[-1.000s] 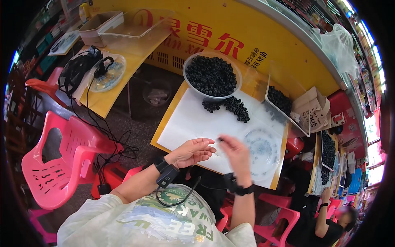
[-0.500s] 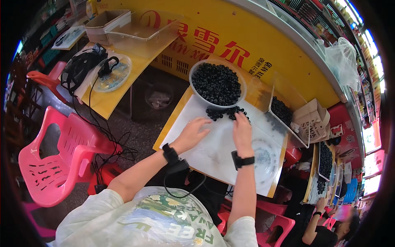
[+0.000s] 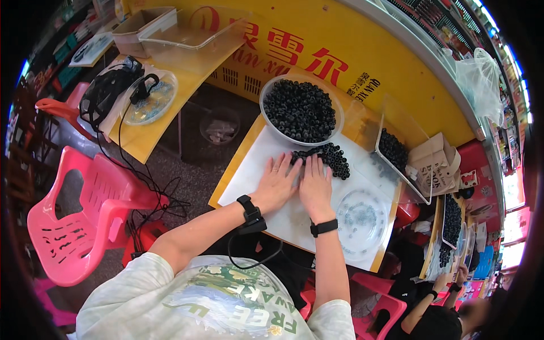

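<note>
Side by side on the white table mat (image 3: 241, 181), my left hand (image 3: 275, 186) and my right hand (image 3: 316, 188) lie palm down with fingers stretched out. Their fingertips touch the near edge of a loose pile of small black ring-shaped pieces (image 3: 335, 160), and part of that pile is hidden under the fingers. Neither hand grasps anything visibly. Just beyond the pile stands a clear round bowl (image 3: 273, 130), heaped with the same black pieces. Right of my right hand is a shallow clear round dish (image 3: 362, 249) with small pale bluish bits in it.
A clear rectangular bin (image 3: 416, 192) holding black pieces sits at the table's right edge, beside a paper bag (image 3: 435, 164). Leftward are a yellow side table (image 3: 136, 148) and a pink chair (image 3: 90, 226). Another person's hands (image 3: 447, 279) work at a table on the lower right.
Both hands have come closer together, the left moving right and the right moving slightly left and down. The black pieces have spread rightward into a wider pile.
</note>
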### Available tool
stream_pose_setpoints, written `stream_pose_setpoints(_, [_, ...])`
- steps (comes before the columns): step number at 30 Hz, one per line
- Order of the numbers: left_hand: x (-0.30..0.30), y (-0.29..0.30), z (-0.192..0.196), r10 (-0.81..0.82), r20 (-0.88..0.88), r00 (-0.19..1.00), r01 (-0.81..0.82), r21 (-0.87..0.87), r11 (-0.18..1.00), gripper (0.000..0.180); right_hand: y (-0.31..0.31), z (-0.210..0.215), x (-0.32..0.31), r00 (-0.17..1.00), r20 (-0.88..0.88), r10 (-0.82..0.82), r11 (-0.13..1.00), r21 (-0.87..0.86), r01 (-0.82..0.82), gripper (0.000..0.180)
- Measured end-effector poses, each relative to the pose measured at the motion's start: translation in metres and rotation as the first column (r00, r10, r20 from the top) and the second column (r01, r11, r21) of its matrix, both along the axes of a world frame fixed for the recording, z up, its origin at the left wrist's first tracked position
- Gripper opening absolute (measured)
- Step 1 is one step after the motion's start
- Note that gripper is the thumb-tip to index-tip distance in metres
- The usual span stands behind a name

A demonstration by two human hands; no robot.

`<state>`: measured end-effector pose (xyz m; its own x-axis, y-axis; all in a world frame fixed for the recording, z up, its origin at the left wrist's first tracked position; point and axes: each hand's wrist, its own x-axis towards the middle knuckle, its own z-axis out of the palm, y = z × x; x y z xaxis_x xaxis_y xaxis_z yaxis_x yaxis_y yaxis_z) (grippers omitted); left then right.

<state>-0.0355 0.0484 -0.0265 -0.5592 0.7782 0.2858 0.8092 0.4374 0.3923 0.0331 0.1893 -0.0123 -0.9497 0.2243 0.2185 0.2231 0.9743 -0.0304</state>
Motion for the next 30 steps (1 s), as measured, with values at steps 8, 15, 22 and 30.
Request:
stream_pose_setpoints(8, [0.028,-0.013,0.013,-0.115,0.005,0.993,0.115,-0.009,0.993,0.070,-0.018,0.009,0.043,0.999,0.030,0.010,0.999,-0.045,-0.008,0.046])
stream_pose_setpoints(15, [0.039,-0.021,0.014,-0.128,0.123,0.984,0.119,0.072,0.990,0.050,0.014,0.026,0.036,0.997,-0.054,-0.063,0.941,-0.336,0.041,0.017])
stream_pose_setpoints(22, [0.009,-0.026,0.023,-0.016,0.347,0.938,-0.138,0.414,0.900,0.037,0.025,0.036,0.005,0.954,-0.258,-0.151,0.933,-0.355,0.052,0.018])
stream_pose_setpoints(30, [-0.038,-0.019,0.016,0.041,0.358,0.933,-0.183,0.373,0.910,0.025,-0.003,0.068,0.044,0.951,-0.200,-0.235,0.852,-0.514,0.102,0.015])
